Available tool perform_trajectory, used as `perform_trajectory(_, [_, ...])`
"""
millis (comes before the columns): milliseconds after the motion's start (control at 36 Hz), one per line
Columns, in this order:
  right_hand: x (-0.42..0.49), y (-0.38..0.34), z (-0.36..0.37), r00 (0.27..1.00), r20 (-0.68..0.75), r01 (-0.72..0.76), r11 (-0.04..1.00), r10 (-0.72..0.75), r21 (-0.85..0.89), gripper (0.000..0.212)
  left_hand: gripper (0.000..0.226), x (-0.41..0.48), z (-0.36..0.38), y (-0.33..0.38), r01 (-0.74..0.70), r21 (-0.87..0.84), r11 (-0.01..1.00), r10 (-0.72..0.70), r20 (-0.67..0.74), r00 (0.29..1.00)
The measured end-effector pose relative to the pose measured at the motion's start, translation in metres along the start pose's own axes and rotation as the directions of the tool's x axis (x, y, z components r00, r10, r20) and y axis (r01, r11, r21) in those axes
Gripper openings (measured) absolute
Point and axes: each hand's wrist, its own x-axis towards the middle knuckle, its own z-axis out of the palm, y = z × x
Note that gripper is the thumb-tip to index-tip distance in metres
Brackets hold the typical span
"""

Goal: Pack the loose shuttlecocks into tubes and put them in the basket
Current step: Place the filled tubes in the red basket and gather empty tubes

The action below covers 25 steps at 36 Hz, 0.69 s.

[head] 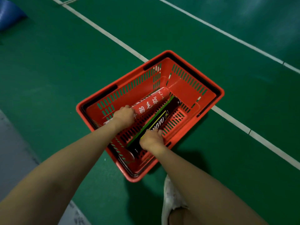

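A red plastic basket [209, 93] stands on the green court floor. Inside it lie two shuttlecock tubes side by side, running from near left to far right. My left hand [124, 116] grips the near end of the red tube [151, 102] with white characters. My right hand [151, 140] grips the black tube [168, 109] with a green and yellow stripe near its lower end. Both arms reach down into the basket. No loose shuttlecocks are in view.
White court lines [103, 32] cross the green floor behind and to the right of the basket. A blue object [9, 15] sits at the top left. A grey mat [14, 153] lies at the left. My white shoe [172, 200] is just below the basket.
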Motion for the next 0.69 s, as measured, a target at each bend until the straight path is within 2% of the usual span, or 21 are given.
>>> perform_trajectory(83, [-0.011, 0.007, -0.021, 0.992, -0.067, 0.104, 0.992, -0.109, -0.077, 0.039, 0.035, -0.013, -0.014, 0.015, -0.007, 0.009, 1.0, 0.007, 0.02, 1.0])
perform_trajectory(167, [-0.022, 0.023, -0.046, 0.957, -0.182, 0.193, 0.964, -0.227, -0.185, 0.038, 0.037, -0.027, -0.027, 0.041, -0.047, 0.037, 0.998, 0.048, -0.017, 0.999])
perform_trajectory(250, [-0.034, 0.05, -0.076, 0.918, -0.287, 0.204, 0.947, -0.273, -0.25, 0.039, 0.035, -0.043, -0.044, 0.083, -0.13, 0.065, 0.989, 0.135, -0.074, 0.988])
perform_trajectory(417, [-0.075, 0.146, -0.152, 0.873, -0.44, 0.135, 0.971, -0.21, -0.195, 0.032, 0.031, -0.072, -0.074, 0.195, -0.348, 0.122, 0.93, 0.363, -0.134, 0.922])
perform_trajectory(528, [-0.112, 0.231, -0.193, 0.832, -0.543, 0.042, 0.989, -0.111, -0.139, 0.035, 0.035, -0.089, -0.087, 0.285, -0.451, 0.176, 0.875, 0.477, -0.158, 0.864])
perform_trajectory(694, [-0.166, 0.368, -0.215, 0.778, -0.624, -0.103, 0.995, 0.078, -0.004, 0.038, 0.039, -0.12, -0.061, 0.433, -0.615, 0.273, 0.74, 0.651, -0.059, 0.757])
